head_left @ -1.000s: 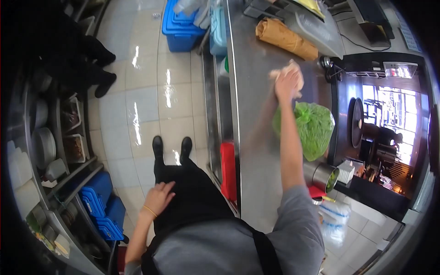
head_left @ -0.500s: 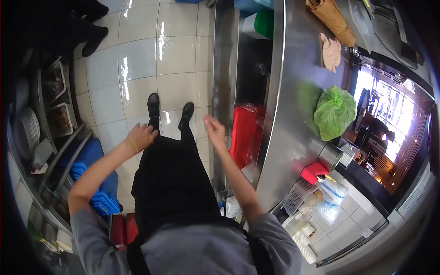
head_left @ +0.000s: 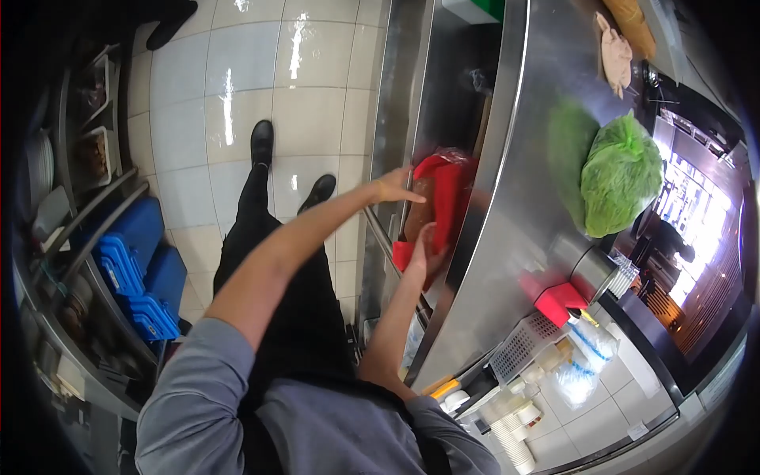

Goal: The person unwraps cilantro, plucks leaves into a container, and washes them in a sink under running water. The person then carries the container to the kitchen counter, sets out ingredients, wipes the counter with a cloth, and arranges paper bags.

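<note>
A red tub [head_left: 453, 194] with clear plastic wrap at its far end sits on the shelf below the steel counter. Something brown [head_left: 421, 207] shows in it, its kind unclear. My left hand [head_left: 398, 187], a yellow band at its wrist, reaches across my body to the tub's near side, fingers apart beside the brown thing. Nearer my body, my right hand [head_left: 427, 252] lies against the tub with its fingers stretched out. Neither hand visibly grips anything, though some fingertips are blurred.
On the steel counter [head_left: 522, 174] lie a green plastic bag [head_left: 621, 178], a pale glove [head_left: 615, 57] and a red container [head_left: 560, 301] near a grey basket [head_left: 522, 347]. Blue crates [head_left: 131, 269] stand at left. Another person's shoe [head_left: 172, 24] shows at upper left.
Both hands have moved right to the red tub, the left one crossing over my legs. My view and body have shifted toward the counter, and the brown thing now shows.
</note>
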### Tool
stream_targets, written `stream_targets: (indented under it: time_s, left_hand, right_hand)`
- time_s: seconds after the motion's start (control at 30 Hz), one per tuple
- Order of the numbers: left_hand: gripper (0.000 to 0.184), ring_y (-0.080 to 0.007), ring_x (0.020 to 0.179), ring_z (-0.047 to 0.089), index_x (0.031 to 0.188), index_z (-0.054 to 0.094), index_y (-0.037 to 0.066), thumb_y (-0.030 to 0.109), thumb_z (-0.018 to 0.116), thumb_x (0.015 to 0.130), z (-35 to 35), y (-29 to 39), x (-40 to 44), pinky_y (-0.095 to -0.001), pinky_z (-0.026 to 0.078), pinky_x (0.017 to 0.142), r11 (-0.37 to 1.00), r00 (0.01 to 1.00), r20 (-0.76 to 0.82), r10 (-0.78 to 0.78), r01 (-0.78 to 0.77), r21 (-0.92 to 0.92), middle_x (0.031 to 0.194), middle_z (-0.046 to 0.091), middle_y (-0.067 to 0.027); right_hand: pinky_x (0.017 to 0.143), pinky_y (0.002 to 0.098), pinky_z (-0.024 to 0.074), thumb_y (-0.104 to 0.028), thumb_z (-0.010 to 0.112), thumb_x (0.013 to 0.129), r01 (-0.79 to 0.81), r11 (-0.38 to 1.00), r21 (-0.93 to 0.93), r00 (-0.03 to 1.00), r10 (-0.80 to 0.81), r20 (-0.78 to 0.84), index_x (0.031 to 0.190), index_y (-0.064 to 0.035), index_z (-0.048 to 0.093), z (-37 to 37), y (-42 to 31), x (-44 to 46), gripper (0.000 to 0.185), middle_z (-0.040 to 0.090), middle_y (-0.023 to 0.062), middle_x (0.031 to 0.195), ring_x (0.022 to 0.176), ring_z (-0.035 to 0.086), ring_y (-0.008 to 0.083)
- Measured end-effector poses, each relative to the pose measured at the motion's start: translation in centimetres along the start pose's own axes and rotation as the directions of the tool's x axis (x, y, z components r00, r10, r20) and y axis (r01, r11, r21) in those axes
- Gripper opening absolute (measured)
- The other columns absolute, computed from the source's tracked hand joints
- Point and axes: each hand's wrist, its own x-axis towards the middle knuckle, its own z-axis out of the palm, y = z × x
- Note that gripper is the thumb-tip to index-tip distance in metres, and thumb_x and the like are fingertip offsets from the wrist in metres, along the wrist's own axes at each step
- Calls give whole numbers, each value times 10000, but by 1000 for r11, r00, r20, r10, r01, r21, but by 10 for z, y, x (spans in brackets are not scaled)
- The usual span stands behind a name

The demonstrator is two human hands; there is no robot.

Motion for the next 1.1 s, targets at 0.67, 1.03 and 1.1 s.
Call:
stream_targets:
  time_s: [0.67, 1.03, 1.1]
  left_hand:
    - [552, -272, 1048, 478, 1134, 500, 28, 394, 640, 745, 219, 6, 22, -349, 382, 911, 427, 886, -307, -348, -142, -893, 1081, 526, -188]
    - [353, -345, 1101, 463, 1086, 525, 77, 93, 576, 737, 102, 6, 15, -375, 377, 940, 982, 845, -533, -43, 133, 132, 1127, 512, -171]
    - [411, -340, 1105, 463, 1136, 517, 84, 88, 572, 729, 110, -24, 29, -366, 379, 943, 979, 873, -471, -124, 185, 85, 1134, 510, -166]
  right_hand:
    - [970, 459, 330, -272, 506, 818, 407, 414, -814, 829, 206, 519, 1243, 9, 436, 30, -4, -13, 514, 481, 165, 1270, 1196, 422, 313]
    - [981, 451, 318, -291, 503, 826, 490, 310, -815, 791, 234, 565, 1257, 7, 420, 71, -3, 36, 531, 465, 170, 1284, 1207, 408, 317]
    - [983, 449, 316, -295, 502, 827, 488, 299, -820, 797, 231, 558, 1260, 6, 417, 71, -3, 37, 534, 462, 170, 1286, 1209, 405, 317]
